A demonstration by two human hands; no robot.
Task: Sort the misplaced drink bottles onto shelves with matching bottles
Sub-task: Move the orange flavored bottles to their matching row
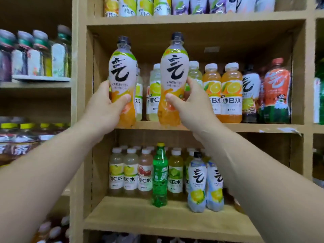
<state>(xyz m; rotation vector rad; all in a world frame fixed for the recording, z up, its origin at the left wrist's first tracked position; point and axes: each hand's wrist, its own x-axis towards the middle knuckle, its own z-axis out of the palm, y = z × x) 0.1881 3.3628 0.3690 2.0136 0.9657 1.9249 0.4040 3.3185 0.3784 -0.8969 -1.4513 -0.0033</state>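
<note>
Now left hand [105, 104] grip clasps 元气森林 orange bottle [122, 67]; right hand [189, 104] grip clasps twin bottle [174, 67].

We see through one wide-angle camera worn on the head. It faces forward at a pale wooden shelf unit [309, 76], near enough that the bare left arm [52, 163] and right arm [263, 172], entering from the lower corners, reach it.
</note>
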